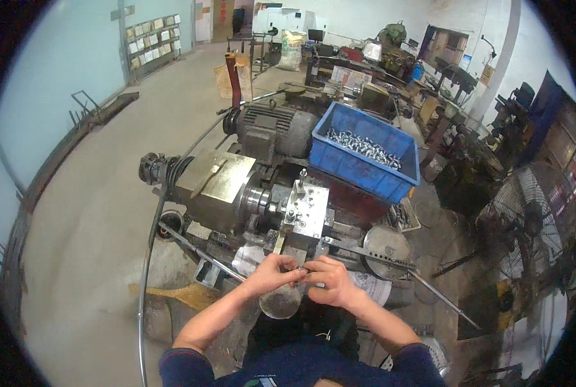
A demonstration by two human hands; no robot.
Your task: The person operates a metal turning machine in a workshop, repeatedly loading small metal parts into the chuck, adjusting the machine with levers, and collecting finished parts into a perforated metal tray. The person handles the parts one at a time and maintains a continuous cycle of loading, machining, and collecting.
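Note:
My left hand (pixel 276 275) and my right hand (pixel 330 280) meet fingertip to fingertip in front of a small lathe. Both are closed in a pinch around something small and dark, mostly hidden by the fingers; I cannot make out its kind. Just beyond them sits the lathe's metal tool block (pixel 310 211), with bolts standing up from its top. To its left is the shiny round chuck (pixel 257 200) on the boxy headstock (pixel 204 187). A flat bar with a row of holes (pixel 372 254) reaches out to the right of my right hand.
Behind the tool block stands a blue crate (pixel 359 169) holding many small shiny metal pieces (pixel 365 147). An electric motor (pixel 278 129) is left of it. Long metal rods (pixel 143 309) run along the left. A broom head (pixel 188 294) lies lower left; a fan (pixel 526 206) stands right.

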